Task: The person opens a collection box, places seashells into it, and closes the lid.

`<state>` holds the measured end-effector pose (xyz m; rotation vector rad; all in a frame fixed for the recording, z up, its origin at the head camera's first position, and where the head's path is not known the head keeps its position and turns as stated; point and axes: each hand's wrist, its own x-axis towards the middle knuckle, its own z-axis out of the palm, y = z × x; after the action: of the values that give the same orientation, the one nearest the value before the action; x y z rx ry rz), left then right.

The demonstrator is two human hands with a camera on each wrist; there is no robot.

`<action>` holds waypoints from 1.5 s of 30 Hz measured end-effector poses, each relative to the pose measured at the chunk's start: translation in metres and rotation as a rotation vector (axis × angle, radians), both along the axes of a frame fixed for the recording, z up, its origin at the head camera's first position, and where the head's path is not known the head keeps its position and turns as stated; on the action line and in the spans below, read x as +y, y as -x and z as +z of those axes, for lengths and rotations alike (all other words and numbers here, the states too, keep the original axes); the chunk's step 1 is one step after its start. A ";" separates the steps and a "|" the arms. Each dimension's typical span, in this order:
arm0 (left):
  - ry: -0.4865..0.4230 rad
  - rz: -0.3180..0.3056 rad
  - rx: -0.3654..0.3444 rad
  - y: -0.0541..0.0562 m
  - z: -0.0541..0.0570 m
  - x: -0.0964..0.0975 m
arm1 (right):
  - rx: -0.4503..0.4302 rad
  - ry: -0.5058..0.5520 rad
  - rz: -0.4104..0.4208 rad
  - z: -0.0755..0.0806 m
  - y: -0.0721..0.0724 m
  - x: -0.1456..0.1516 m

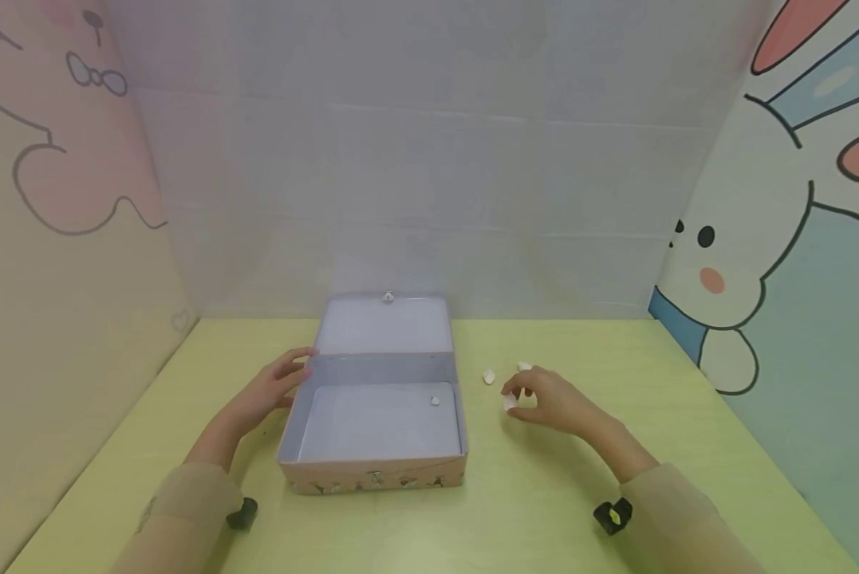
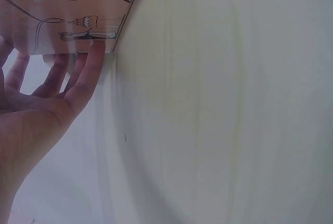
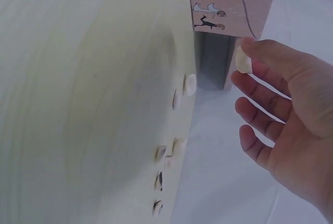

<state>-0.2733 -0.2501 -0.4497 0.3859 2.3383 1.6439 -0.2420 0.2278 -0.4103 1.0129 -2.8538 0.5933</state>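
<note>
My right hand (image 1: pixel 553 400) pinches a small white shell (image 3: pixel 243 60) between thumb and forefinger, to the right of the box. Its other fingers are loosely bent in the right wrist view. An open tin box (image 1: pixel 343 476) with pink sides and drawn figures stands on the table, its hinged lid (image 1: pixel 389 327) tipped back. Inside, toward the right, lies one small white shell (image 1: pixel 435 401). At the box's left side, my left hand (image 1: pixel 257 396) rests relaxed fingers against the wall, as the left wrist view shows too.
Near the right hand, a shell (image 1: pixel 489 376) and another shell (image 1: pixel 525 366) lie on the yellow-green table (image 1: pixel 587 518). Several more shells (image 3: pixel 160 153) show in the right wrist view. A pale wall (image 1: pixel 429 175) stands behind the lid.
</note>
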 end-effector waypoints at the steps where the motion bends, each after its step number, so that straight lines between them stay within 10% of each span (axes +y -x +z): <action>1: 0.001 0.001 -0.002 0.000 0.000 0.000 | 0.007 0.004 0.005 0.002 -0.001 -0.002; 16: 0.004 0.001 0.000 0.000 0.001 0.000 | 0.099 0.107 0.074 0.023 -0.012 -0.033; 45: 0.004 0.000 0.007 -0.004 0.002 0.001 | 0.055 0.134 0.064 0.002 -0.010 -0.089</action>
<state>-0.2693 -0.2491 -0.4475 0.3911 2.3468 1.6400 -0.2322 0.1388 -0.4079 1.0846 -2.7019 0.7381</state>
